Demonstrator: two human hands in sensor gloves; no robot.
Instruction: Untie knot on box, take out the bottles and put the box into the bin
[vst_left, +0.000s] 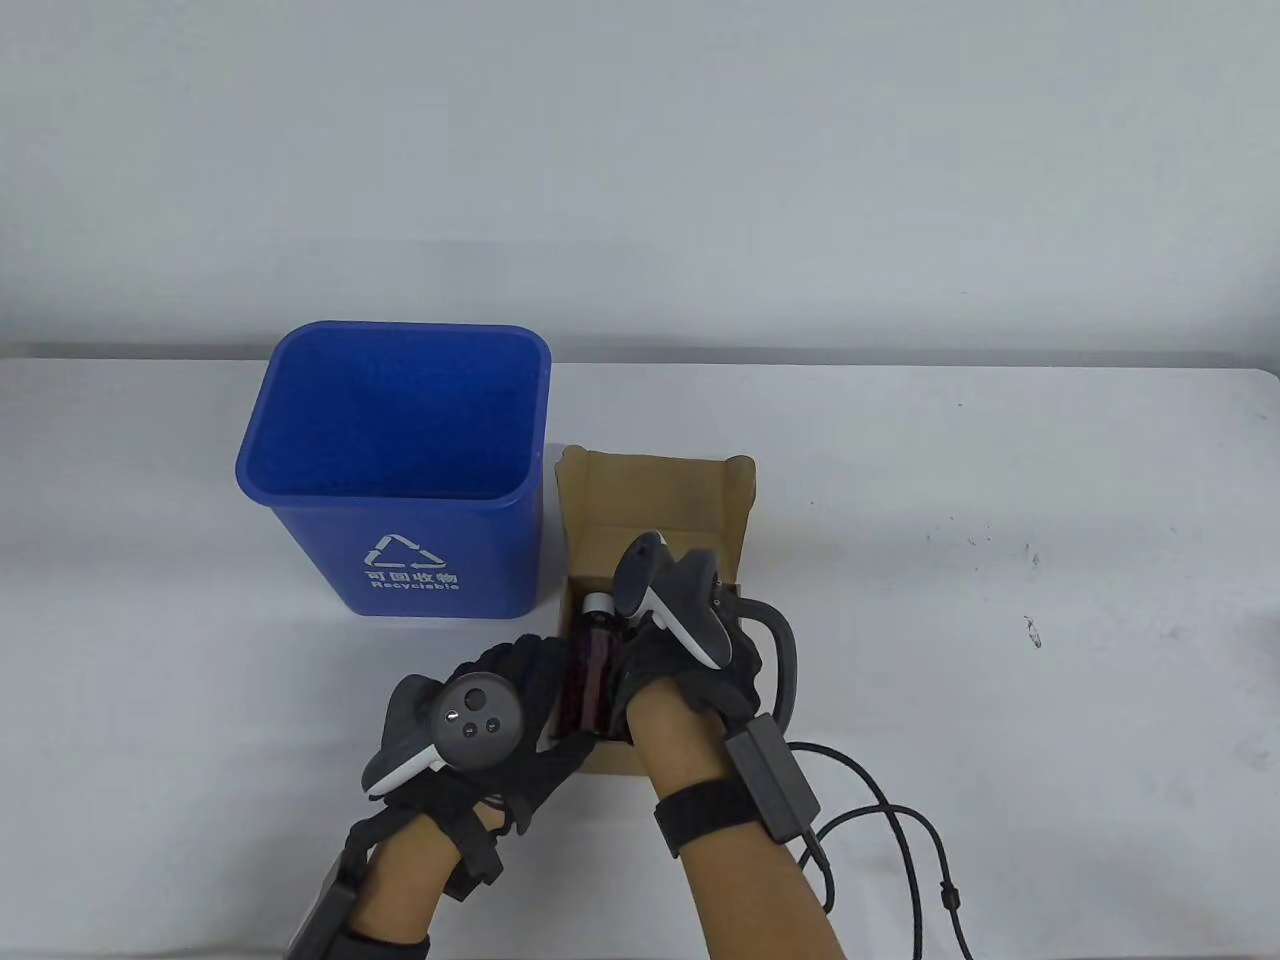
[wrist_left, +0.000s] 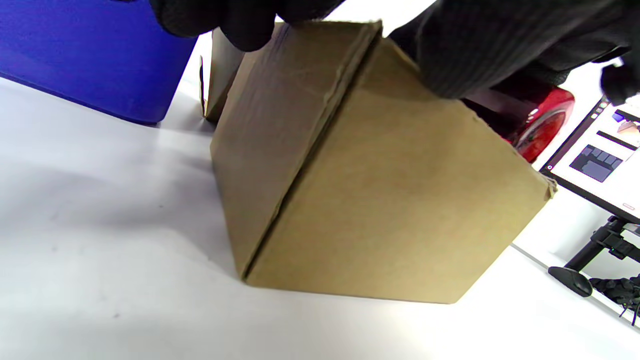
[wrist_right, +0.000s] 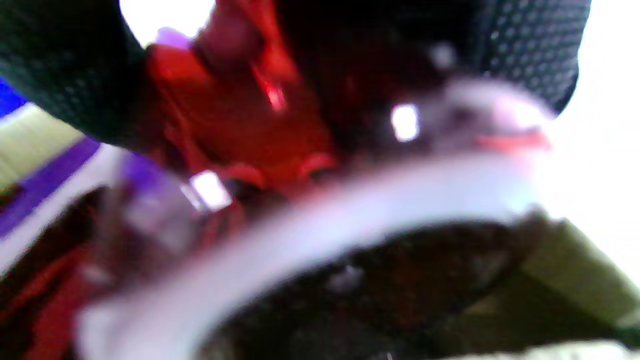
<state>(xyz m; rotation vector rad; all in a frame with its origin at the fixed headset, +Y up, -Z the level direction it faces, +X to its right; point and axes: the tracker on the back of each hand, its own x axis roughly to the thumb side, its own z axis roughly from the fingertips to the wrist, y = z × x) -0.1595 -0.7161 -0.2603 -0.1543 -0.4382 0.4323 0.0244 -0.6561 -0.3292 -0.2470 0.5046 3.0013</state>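
Note:
An open brown cardboard box stands just right of the blue recycling bin, its lid flap raised at the back. A dark red bottle with a white cap lies inside along the left wall. My left hand grips the box's near left corner, its fingers curled over the top edge of the box. My right hand reaches down into the box and curls round the red bottle; that view is badly blurred. A red bottle end shows above the box wall.
The bin is empty inside and stands close against the box's left side. Cables trail from my right wrist across the table's near right. A monitor on a stand sits beyond the table edge.

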